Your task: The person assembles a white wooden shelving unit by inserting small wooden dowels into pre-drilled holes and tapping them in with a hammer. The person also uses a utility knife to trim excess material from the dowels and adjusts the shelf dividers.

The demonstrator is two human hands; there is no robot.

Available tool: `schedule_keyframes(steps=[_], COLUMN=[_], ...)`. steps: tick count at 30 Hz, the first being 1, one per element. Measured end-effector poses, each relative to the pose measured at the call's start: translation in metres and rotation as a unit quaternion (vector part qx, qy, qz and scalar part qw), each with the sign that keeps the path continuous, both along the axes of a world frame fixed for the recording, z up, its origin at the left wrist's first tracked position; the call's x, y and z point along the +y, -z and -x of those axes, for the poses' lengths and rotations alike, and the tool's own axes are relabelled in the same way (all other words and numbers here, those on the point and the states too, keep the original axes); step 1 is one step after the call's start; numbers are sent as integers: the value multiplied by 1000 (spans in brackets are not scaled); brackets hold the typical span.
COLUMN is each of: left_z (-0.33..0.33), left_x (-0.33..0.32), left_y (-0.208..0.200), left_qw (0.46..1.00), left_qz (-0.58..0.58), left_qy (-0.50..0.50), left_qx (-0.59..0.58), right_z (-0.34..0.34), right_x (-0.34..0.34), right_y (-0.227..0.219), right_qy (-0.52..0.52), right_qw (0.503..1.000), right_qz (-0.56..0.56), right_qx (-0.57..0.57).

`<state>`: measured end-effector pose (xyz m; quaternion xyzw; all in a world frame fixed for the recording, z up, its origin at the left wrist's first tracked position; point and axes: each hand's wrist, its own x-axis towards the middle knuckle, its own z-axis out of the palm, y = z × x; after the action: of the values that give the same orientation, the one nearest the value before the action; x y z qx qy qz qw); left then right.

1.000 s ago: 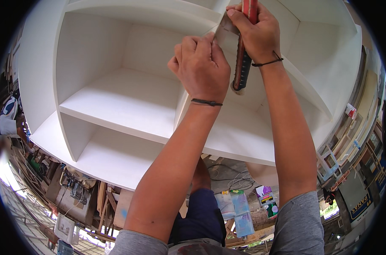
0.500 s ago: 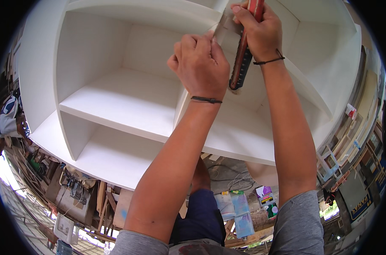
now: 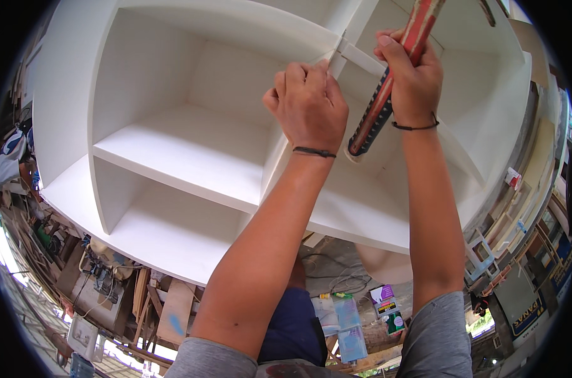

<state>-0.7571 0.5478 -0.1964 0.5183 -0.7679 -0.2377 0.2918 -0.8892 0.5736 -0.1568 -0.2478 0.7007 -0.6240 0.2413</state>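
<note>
A large white shelf unit [image 3: 172, 135] with open compartments fills the space in front of me. My left hand [image 3: 311, 104] is closed in a pinch at the front edge of its upright divider [image 3: 355, 28]. A thin sliver shows at the fingertips, too small to name. To the right, my right hand [image 3: 415, 79] grips a hammer [image 3: 418, 31] by its red and black handle, wrapped by the fingers. The handle's butt end points down toward me. Most of the hammer's head is out of the picture; a dark curved claw shows at the top right.
Below the shelf lie loose cables [image 3: 345, 274], blue plastic packets [image 3: 349, 321] and a purple and black package [image 3: 386, 302]. Wood offcuts and a power tool [image 3: 106, 283] crowd the lower left. Boards and frames [image 3: 538, 176] line the right side.
The hammer and my right hand have moved right and down, away from the divider; its claw now shows. My left hand stays pinched at the divider's edge, and the view has shifted slightly.
</note>
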Motion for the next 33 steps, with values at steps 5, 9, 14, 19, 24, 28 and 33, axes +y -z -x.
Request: schedule_keyframes(steps=[5,9,14,19,24,28,33], left_z=[-2,-2,-1,-4,-3,0,-2], left_x=[-1,0,2,10,9,-1,0], left_y=[1,2,2,-3,-3,1,1], left_qw=[1000,1000,1000,1000,1000,1000,1000], left_qz=[3,3,10,4,7,17,4], left_qy=[1,2,0,-5,-4,-5,-2], left_qx=[1,-2,-6,-10,-8,-7,-7], right_z=[-20,-32,-42,-55,-59,-57,-58], right_x=[29,66,88,103,104,97,94], right_y=[-44,-57,-61,-60,-63,-62,-68], right_qy=[-32,-27,-72,-76,-71,-63,-61], right_qw=[995,976,971,970,967,970,970], right_qz=[-80,-215,-229,-230,-242,-230,-231], right_qx=[-47,38,-3,-18,-26,-38,-54])
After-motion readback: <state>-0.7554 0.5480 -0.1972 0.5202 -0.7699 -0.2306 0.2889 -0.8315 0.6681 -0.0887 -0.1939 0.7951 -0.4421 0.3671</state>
